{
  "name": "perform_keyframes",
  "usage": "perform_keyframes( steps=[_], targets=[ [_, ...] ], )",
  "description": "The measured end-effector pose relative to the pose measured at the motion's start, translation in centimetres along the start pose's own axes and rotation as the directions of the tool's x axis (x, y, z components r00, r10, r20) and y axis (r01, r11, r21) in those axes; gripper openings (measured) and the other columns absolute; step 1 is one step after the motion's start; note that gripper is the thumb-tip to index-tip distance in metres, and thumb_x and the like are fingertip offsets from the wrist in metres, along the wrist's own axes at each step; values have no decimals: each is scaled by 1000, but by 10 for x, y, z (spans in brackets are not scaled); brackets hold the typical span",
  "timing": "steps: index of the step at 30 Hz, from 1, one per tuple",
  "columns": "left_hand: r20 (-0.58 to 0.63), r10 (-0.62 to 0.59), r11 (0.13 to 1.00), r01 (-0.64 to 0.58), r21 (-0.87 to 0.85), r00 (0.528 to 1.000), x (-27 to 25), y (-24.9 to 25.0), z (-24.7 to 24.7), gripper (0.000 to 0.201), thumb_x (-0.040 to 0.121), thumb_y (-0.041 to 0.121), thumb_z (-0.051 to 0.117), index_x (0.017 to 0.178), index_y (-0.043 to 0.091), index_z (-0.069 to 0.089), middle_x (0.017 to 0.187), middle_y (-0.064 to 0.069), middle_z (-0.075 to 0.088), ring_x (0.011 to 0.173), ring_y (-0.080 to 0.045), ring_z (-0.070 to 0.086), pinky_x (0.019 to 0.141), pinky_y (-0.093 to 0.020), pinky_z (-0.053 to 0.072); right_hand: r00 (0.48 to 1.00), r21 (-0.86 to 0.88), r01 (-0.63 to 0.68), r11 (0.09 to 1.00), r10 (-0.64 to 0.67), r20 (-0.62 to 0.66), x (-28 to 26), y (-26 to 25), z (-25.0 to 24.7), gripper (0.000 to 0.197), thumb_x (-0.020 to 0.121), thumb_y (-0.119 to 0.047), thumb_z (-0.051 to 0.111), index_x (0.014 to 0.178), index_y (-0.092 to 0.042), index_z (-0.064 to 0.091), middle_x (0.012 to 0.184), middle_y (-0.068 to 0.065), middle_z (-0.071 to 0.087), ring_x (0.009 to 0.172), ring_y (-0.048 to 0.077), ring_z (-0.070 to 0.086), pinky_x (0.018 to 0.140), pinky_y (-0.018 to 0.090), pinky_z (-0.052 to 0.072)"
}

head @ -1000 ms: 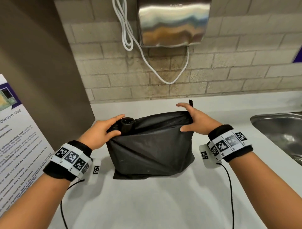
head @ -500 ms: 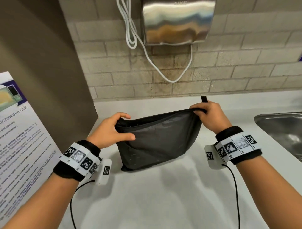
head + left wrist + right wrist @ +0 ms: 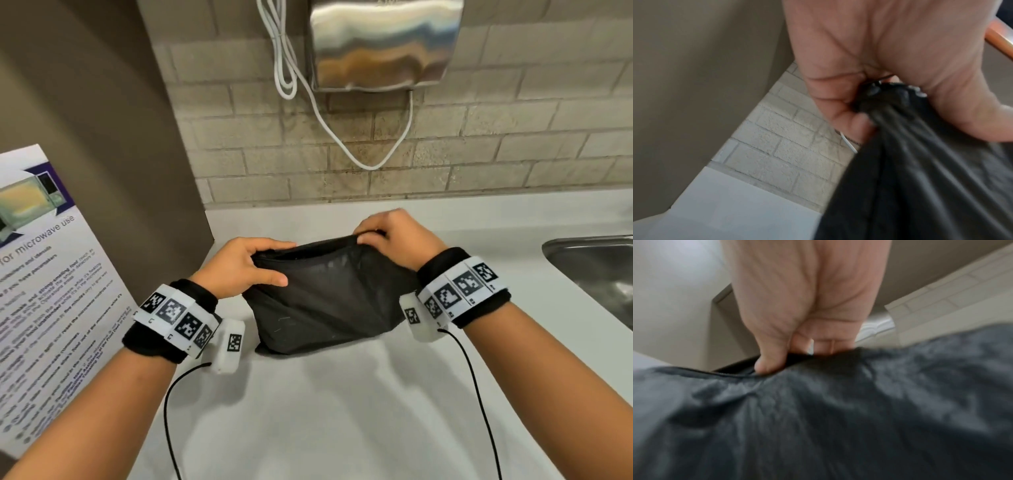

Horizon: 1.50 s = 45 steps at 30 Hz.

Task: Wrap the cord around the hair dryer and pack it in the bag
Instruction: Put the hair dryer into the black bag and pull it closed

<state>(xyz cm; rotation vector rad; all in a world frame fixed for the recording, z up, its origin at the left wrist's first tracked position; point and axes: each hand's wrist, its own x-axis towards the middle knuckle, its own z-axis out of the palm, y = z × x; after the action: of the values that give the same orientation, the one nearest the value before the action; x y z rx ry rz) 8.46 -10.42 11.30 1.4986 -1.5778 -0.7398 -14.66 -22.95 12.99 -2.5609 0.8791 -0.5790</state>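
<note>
A black fabric bag [image 3: 325, 305] stands on the white counter [image 3: 342, 411] between both hands. My left hand [image 3: 253, 265] grips the left end of its top edge, bunching the black fabric [image 3: 900, 146] between thumb and fingers. My right hand [image 3: 387, 236] pinches the top edge near its right end; the right wrist view shows thumb and fingers [image 3: 768, 363] clamped on the bag's rim [image 3: 731, 374]. The hair dryer and its cord are hidden inside the bag; neither shows.
A steel sink [image 3: 596, 270] lies at the right edge of the counter. A steel wall unit [image 3: 383, 44] with white cords [image 3: 342, 144] hangs on the brick wall behind. A brown panel [image 3: 102, 120] and a printed microwave notice [image 3: 51, 291] stand at the left.
The hair dryer end that stuck out by my left hand a second ago is now out of sight in the bag. My right hand has moved left along the top edge, narrowing the opening.
</note>
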Motion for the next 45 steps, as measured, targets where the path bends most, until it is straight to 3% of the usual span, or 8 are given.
perform_keyframes(
  steps=[6, 11, 15, 19, 24, 31, 38, 45],
  targets=[
    [-46, 34, 999, -35, -17, 998, -5, -6, 0, 42, 73, 2, 72, 101, 32, 63, 108, 1, 64, 90, 7, 61, 81, -6, 45, 991, -4, -15, 1000, 14, -133, 5, -18, 5, 20, 88, -18, 54, 103, -20, 66, 109, 0, 66, 99, 20, 59, 93, 36, 47],
    [-62, 38, 997, -34, 65, 997, -5, -4, -3, 43, 74, 6, 73, 108, 29, 61, 116, -2, 64, 99, -2, 60, 86, -7, 43, 984, -45, 149, 988, -144, 102, 5, -57, 29, 54, 84, -36, 62, 133, -23, 45, 132, -1, 54, 121, 14, 48, 104, 28, 37],
    [-152, 61, 988, -38, 149, 987, -6, -6, -4, 64, 77, -8, 62, 120, 33, 39, 105, 3, 45, 79, -6, 51, 68, -8, 43, 992, 64, 125, 990, -123, -32, 16, -61, 50, 21, 86, -12, 59, 107, -10, 65, 106, 4, 60, 97, 19, 56, 91, 26, 43],
    [-421, 39, 982, -113, -154, 906, -11, -10, 4, 47, 79, -14, 57, 96, 28, 45, 87, 2, 48, 65, 4, 56, 66, -13, 46, 992, 141, 88, 986, -73, -108, 19, -57, 59, 15, 86, -3, 57, 98, -6, 64, 97, 6, 56, 86, 17, 55, 80, 18, 41],
    [-611, 147, 988, -145, 53, 778, -15, -2, 26, 24, 78, 1, 68, 90, 21, 67, 87, 9, 67, 81, 11, 60, 74, -9, 48, 974, 179, 202, 963, -178, -143, 10, -67, 67, 41, 83, 6, 45, 117, -14, 55, 111, 7, 53, 100, 21, 57, 92, 30, 46],
    [-572, 209, 964, -67, 259, 794, -5, 10, 35, 29, 76, -5, 65, 101, 9, 63, 88, 10, 61, 79, 10, 54, 73, 3, 39, 969, 202, 147, 968, -99, -227, 2, -79, 78, 29, 90, -27, 52, 118, -21, 54, 102, 8, 55, 91, 27, 59, 85, 41, 49],
    [-454, -18, 992, -42, -120, 891, -16, 0, 24, 30, 72, -4, 72, 86, 20, 60, 91, 7, 64, 80, -1, 62, 79, -14, 50, 974, 136, 131, 982, -101, -203, 8, -75, 76, 27, 92, -11, 45, 113, -20, 60, 94, 10, 53, 83, 30, 59, 80, 40, 48],
    [-578, 39, 993, -98, -71, 815, -22, -5, 38, 24, 75, -8, 66, 77, 16, 65, 74, 8, 64, 64, 8, 59, 69, -7, 46, 956, 51, 125, 991, -106, -274, 6, -79, 77, 19, 87, -11, 49, 99, -13, 63, 96, 10, 53, 88, 30, 55, 79, 43, 48]
  ],
)
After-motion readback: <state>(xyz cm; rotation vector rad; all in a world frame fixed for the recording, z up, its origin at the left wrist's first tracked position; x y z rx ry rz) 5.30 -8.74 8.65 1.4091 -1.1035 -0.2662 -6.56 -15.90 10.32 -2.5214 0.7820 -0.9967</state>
